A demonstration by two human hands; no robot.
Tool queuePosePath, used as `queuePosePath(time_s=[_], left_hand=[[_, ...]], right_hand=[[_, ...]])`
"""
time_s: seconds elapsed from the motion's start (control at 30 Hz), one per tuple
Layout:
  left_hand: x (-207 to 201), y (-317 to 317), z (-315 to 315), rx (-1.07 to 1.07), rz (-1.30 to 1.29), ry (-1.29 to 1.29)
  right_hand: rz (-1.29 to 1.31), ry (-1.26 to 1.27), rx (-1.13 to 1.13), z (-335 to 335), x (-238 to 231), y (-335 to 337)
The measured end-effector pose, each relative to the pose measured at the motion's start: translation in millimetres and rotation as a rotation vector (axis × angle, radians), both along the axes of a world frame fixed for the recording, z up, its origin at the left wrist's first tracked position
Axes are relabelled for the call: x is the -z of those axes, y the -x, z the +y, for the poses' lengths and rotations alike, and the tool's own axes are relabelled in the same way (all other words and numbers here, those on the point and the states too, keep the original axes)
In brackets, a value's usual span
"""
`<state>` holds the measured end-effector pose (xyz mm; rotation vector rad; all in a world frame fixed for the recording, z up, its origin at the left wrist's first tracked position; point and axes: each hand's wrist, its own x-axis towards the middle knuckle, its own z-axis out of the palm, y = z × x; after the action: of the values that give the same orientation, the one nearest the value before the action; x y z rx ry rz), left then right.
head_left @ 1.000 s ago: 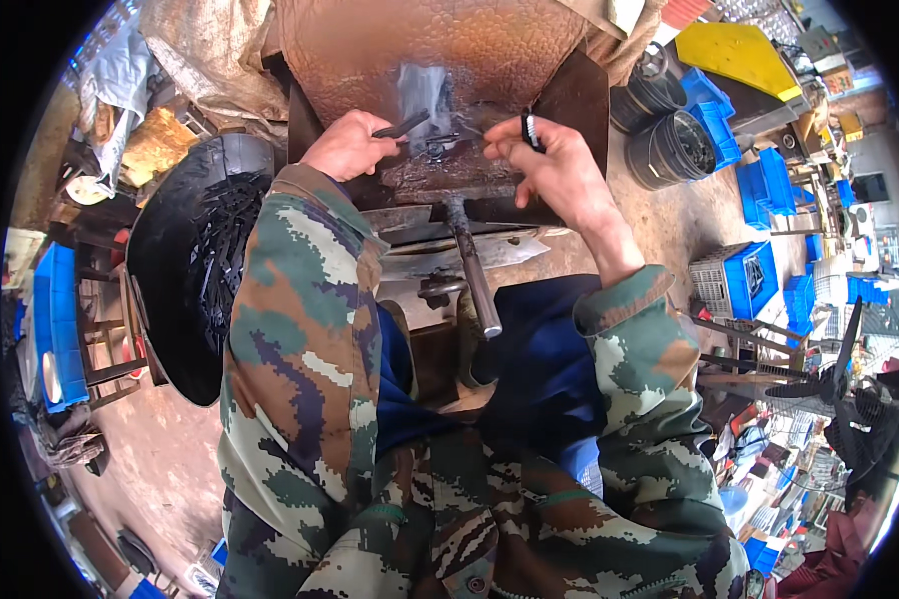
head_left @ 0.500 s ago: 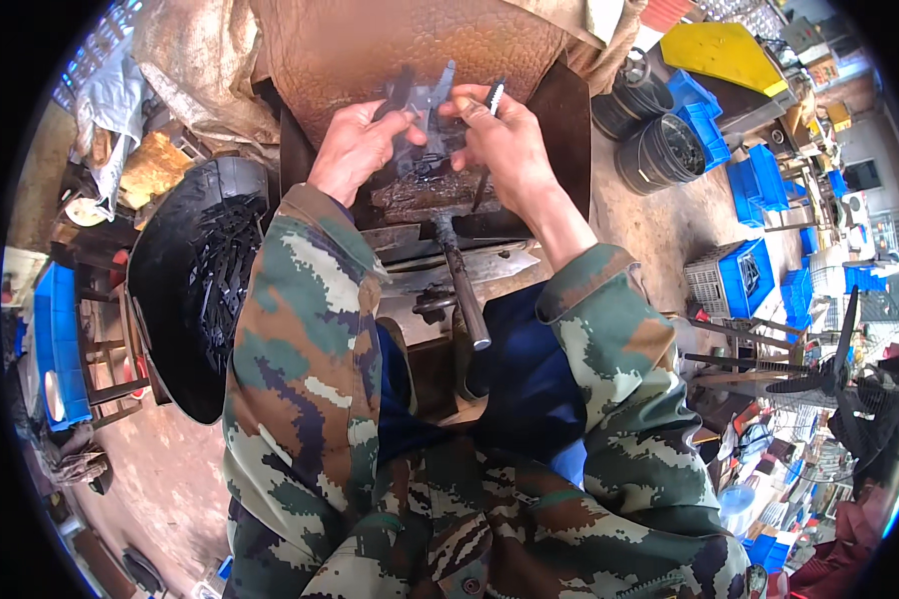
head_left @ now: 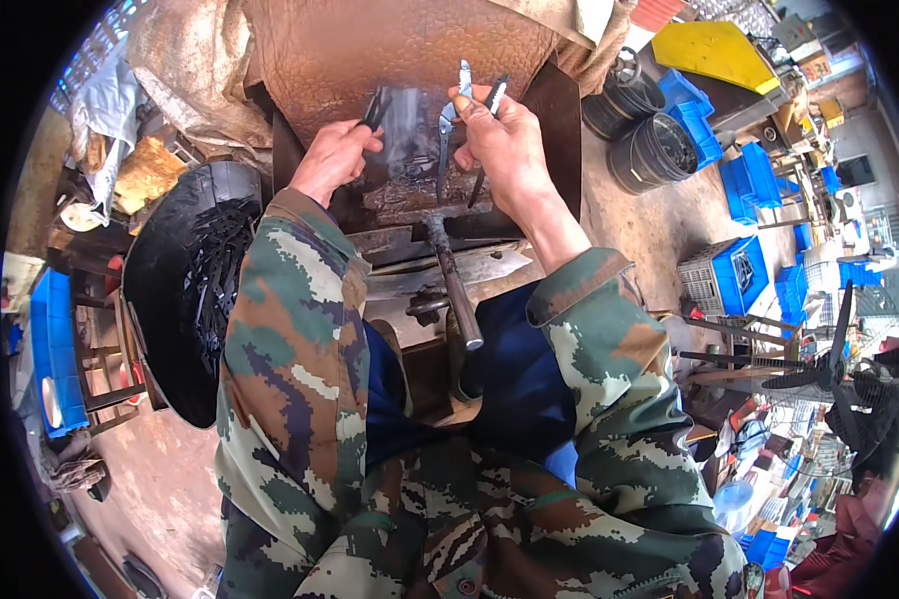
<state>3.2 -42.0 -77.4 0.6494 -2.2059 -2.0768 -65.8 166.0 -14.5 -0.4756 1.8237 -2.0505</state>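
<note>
My left hand [head_left: 336, 160] is closed around a dark flat metal piece [head_left: 376, 108], which points up and away; its exact kind does not show. To its right, my right hand [head_left: 507, 142] grips a grey-blue metal blade [head_left: 446, 128], shaped like one half of a pair of scissors, with a toothed upper part and a narrow tip pointing down. A second, darker slim piece with a bright toothed edge [head_left: 495, 94] passes through the same hand. Between the hands, a blurred grey patch [head_left: 404, 125] rises over a dark, crusted machine bed [head_left: 400, 195].
A metal bar [head_left: 455, 285] sticks out from the machine toward my lap. At left stands a black tub [head_left: 160, 215] holding many dark metal strips. Black buckets [head_left: 651, 158] and blue crates [head_left: 744, 270] are on the right. A brown crackled sheet [head_left: 400, 50] hangs beyond.
My hands have moved apart, the left going left and slightly down with its dark piece. The grey-blue blade now shows at full length in my right hand.
</note>
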Motion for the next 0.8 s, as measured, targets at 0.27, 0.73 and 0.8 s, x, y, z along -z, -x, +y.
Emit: queuePosePath(time_s=[0.27, 0.73, 0.8], left_hand=[[15.5, 0.2, -6.1, 0.318, -0.097, 0.229], [17.8, 1.3, -0.8, 0.368, 0.108, 0.355], [14.6, 1.2, 2.0, 0.343, 0.079, 0.316]], right_hand=[[-0.009, -0.045, 0.019, 4.9, -2.9, 2.1], [-0.012, 0.107, -0.013, 7.4, -4.4, 6.2], [-0.041, 0.146, 0.009, 9.7, -5.3, 7.5]])
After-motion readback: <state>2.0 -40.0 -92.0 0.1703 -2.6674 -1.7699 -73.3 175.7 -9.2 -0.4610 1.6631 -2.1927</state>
